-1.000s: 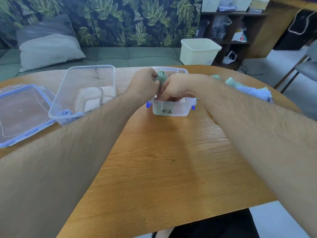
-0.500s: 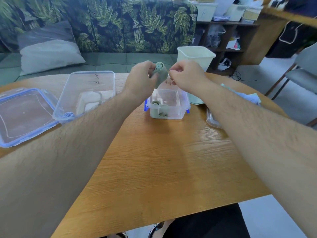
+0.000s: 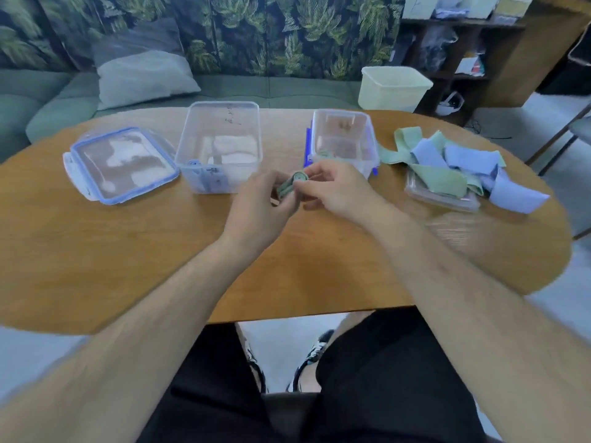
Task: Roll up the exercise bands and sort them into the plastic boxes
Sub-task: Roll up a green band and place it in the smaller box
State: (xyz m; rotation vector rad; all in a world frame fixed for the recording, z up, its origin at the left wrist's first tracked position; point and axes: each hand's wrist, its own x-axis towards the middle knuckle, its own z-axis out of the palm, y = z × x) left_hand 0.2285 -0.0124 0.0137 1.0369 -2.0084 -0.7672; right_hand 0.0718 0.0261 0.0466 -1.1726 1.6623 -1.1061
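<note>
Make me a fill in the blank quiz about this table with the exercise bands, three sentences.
The left hand and right hand together hold a rolled band coloured ____. On the table, the loose bands are piled at the ____ end. The blue-rimmed lid lies to the ____ of the larger clear box.
Missing words: green, right, left.

Marker scrawl (image 3: pixel 232 118) on the left box (image 3: pixel 224 103) is illegible

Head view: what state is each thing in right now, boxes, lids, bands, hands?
Left hand, grips the green band.
Right hand, pinches the band's rolled end.
Green band, partly rolled.
Left box, open, blue roll inside.
Right box, open, green roll inside.
Blue-rimmed lid, off, flat on the table.
Loose bands, unrolled, piled on a clear lid.
</note>
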